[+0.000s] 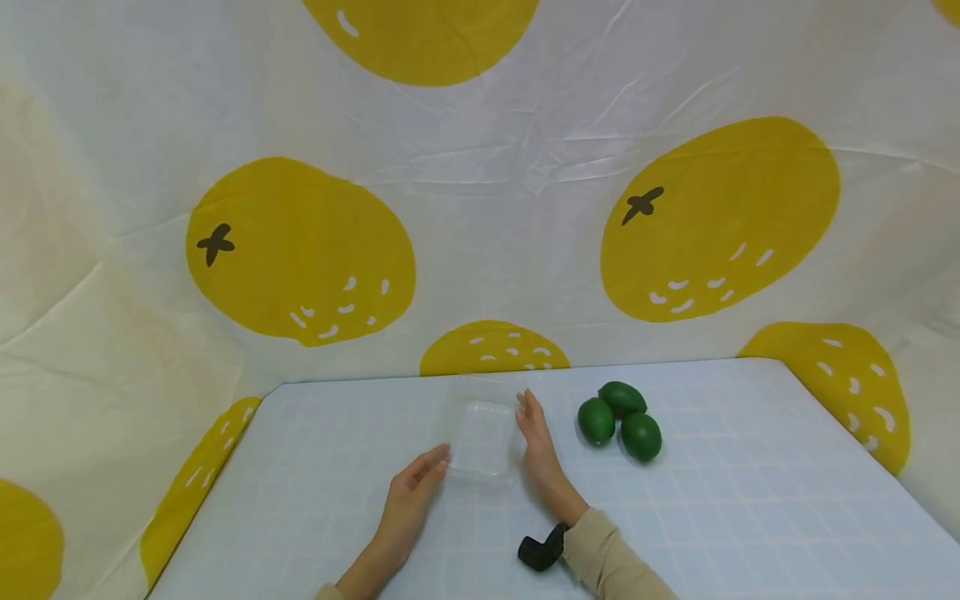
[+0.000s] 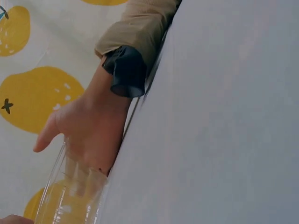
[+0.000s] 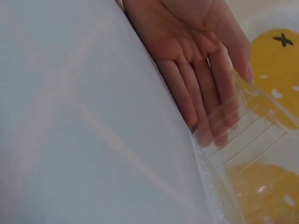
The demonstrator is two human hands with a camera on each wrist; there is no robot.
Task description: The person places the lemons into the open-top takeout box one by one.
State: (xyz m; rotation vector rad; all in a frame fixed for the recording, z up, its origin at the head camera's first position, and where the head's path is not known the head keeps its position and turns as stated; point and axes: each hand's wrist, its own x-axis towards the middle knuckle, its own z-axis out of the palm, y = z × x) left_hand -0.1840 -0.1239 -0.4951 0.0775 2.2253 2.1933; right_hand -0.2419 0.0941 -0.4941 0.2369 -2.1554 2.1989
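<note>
A clear plastic container (image 1: 482, 440) sits on the table between both hands. My left hand (image 1: 411, 492) is at its left side; seen from the right wrist, the fairly straight fingers (image 3: 201, 100) show through the plastic, with the thumb near the rim. Along the opposite side my right hand (image 1: 542, 454) reaches forward, fingers extended beside the wall. In the left wrist view its thumb (image 2: 46, 135) stands away from the container. Whether either palm presses the plastic, I cannot tell. Several dark green fruits, like limes or avocados (image 1: 621, 400), lie together to the right.
A pale blue checked cloth (image 1: 750, 517) covers the table. Behind and beside it hangs a white curtain (image 1: 510, 250) printed with yellow fruit. A black wrist-worn device (image 1: 542, 550) sits at the beige right sleeve (image 1: 611, 554).
</note>
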